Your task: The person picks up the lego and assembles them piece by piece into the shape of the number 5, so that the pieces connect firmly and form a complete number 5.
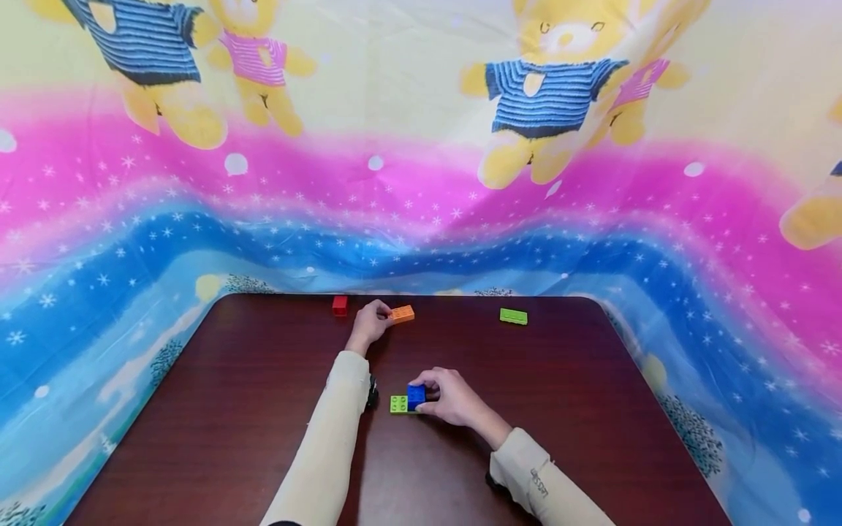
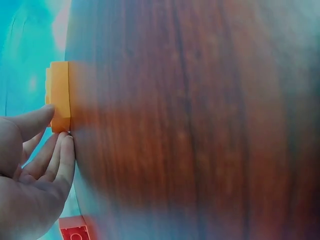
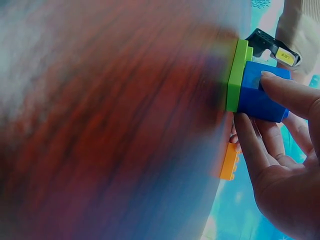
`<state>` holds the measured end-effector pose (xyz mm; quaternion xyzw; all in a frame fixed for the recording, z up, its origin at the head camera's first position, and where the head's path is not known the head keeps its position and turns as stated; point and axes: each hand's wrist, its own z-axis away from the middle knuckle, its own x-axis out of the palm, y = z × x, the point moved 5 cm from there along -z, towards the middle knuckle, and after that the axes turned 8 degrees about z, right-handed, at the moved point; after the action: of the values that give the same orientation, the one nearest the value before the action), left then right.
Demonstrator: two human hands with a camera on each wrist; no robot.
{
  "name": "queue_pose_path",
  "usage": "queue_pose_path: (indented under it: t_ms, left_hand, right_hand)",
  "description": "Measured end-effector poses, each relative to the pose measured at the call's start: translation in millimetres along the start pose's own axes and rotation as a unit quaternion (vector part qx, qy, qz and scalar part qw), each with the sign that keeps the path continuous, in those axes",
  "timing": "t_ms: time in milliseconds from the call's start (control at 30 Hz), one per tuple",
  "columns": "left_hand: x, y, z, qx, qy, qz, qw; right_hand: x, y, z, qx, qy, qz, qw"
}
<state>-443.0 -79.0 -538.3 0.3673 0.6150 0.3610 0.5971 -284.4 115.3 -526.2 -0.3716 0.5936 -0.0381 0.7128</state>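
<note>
My right hand [image 1: 452, 398] holds a blue toy brick [image 1: 416, 396] between thumb and fingers. This brick sits on one end of a light green studded plate [image 1: 398, 405], whose other studs stay uncovered; in the right wrist view the blue brick [image 3: 262, 95] is flush against the green plate [image 3: 237, 80]. Farther off, my left hand [image 1: 371, 322] reaches to an orange brick [image 1: 403, 314] and pinches its left end. The left wrist view has the thumb on the orange brick [image 2: 60, 92] and the fingertips at its lower end.
A red brick [image 1: 339, 306] lies left of my left hand near the table's far edge. Another light green brick [image 1: 514, 316] lies at the far right. Behind the dark wooden table [image 1: 579, 409] hangs a patterned cloth [image 1: 421, 183].
</note>
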Motion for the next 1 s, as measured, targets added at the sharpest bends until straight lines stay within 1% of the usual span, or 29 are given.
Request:
queue_pose_path:
  t_ms: [300, 400, 533, 633, 800, 900, 1000]
  left_hand:
    - [-0.2, -4.3, -4.7, 0.003, 0.014, 0.001, 0.9999]
    - [-1.4, -3.5, -5.1, 0.005, 0.013, 0.005, 0.9999]
    - [-3.3, -3.5, -4.8, 0.008, -0.003, 0.018, 0.9998]
    - [-6.7, -4.7, -3.0, 0.008, -0.022, 0.016, 0.9996]
    - [-13.7, -2.2, 1.7, 0.029, -0.042, -0.002, 0.9987]
    - [-17.8, 2.5, 6.8, 0.039, -0.049, 0.006, 0.998]
    - [-21.7, 8.9, 14.7, 0.052, -0.062, 0.016, 0.9966]
  right_hand:
    - [-1, -2, -0.6, -0.004, -0.002, -0.002, 1.0]
    - [-1, -2, -0.5, -0.003, -0.002, -0.004, 1.0]
    - [0, 0, -0.3, -0.002, -0.002, -0.007, 1.0]
    - [0, 0, -0.4, -0.004, -0.003, -0.012, 0.9999]
    - [0, 3, -2.7, -0.001, -0.008, -0.029, 0.9996]
    - [1, 5, -3.8, 0.009, -0.014, -0.039, 0.9991]
    - [1, 6, -4.0, 0.017, -0.019, -0.047, 0.9986]
